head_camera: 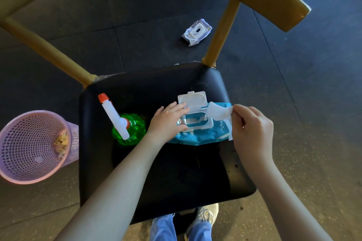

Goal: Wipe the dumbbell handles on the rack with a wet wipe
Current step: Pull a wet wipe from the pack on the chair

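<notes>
On the black chair seat (176, 172) lies the blue wet-wipe pack (197, 136), lid flipped up. The left hand (168, 119) presses flat on it, fingers straight. It should hold firm while the right hand (252, 129), pinching the wet wipe (220, 112), draws it free. No dumbbell rack shows.

The black chair seat (176, 172) carries a green spray bottle (135, 129) and a blue wipes pack (199, 135).
</notes>
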Tool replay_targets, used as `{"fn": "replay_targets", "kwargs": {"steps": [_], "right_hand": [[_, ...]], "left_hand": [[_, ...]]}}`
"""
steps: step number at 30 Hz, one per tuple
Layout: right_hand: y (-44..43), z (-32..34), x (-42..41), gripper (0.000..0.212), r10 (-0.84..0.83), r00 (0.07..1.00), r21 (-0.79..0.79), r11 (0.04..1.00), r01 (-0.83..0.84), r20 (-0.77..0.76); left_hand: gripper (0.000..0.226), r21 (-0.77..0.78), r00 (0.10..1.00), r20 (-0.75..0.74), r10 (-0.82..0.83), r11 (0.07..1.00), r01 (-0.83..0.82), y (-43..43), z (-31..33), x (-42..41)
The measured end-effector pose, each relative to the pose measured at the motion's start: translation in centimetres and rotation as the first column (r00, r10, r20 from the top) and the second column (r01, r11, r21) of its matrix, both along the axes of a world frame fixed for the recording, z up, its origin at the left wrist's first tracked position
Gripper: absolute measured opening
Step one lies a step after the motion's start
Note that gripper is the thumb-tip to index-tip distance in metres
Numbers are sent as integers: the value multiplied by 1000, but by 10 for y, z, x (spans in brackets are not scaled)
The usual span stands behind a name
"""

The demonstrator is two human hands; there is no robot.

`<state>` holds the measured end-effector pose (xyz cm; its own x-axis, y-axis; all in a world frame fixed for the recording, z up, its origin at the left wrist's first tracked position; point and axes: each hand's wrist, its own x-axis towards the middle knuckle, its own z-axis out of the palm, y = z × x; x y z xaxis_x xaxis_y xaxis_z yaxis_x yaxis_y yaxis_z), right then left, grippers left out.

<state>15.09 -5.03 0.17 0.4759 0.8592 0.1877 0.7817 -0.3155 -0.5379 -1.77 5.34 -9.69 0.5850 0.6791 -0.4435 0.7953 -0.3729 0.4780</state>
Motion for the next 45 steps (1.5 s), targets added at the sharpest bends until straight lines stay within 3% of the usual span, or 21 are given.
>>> {"fn": "replay_targets", "kwargs": {"steps": [3,7,13,17,18,20,22,24,27,31,33,35,39,45], "right_hand": [[6,-10,-1,16,-11,999,-70,997,14,40],[12,-49,-6,17,53,998,-325,945,-41,31],[8,-84,-9,17,46,999,-367,929,-51,-22],[0,-85,-3,16,36,999,-367,929,-39,-15],[-1,-82,-2,16,24,999,-360,932,-34,-33],[-5,-77,-1,15,-22,997,-316,949,-1,-69],[-8,-70,-2,12,-77,992,-273,961,48,-97],[-12,-65,-2,11,-117,986,-269,960,81,-120],[-16,-58,-1,14,-156,981,-294,949,115,-119],[-25,-49,2,17,-202,974,-303,939,162,-103],[-30,-45,4,17,-228,969,-303,934,189,-99],[-35,-42,6,16,-258,958,-305,929,212,-121],[-43,-35,6,18,-299,944,-338,910,239,-138],[-58,-24,-1,20,-320,946,-369,887,277,-58]], "left_hand": [[63,-95,1000,-15,-26,995,25,5,7,-1],[53,-312,1000,-8,-28,950,24,21,14,-1],[40,-250,979,135,155,961,-118,16,8,4],[53,-480,863,225,452,822,-306,15,8,2],[53,-436,878,205,432,844,-313,15,7,3],[58,-199,949,87,304,939,-282,10,7,9],[85,-6,968,5,250,968,-250,3,8,20],[104,86,963,-58,265,962,-260,-2,5,30],[110,150,945,-112,308,945,-290,-2,2,40],[95,240,951,100,292,921,-308,-8,9,33],[66,288,958,232,170,928,-235,-17,12,23],[45,337,962,268,56,930,-148,-33,12,13],[46,359,992,121,-20,933,-24,-57,4,6],[46,265,981,-185,-55,959,104,-64,13,19]]}}
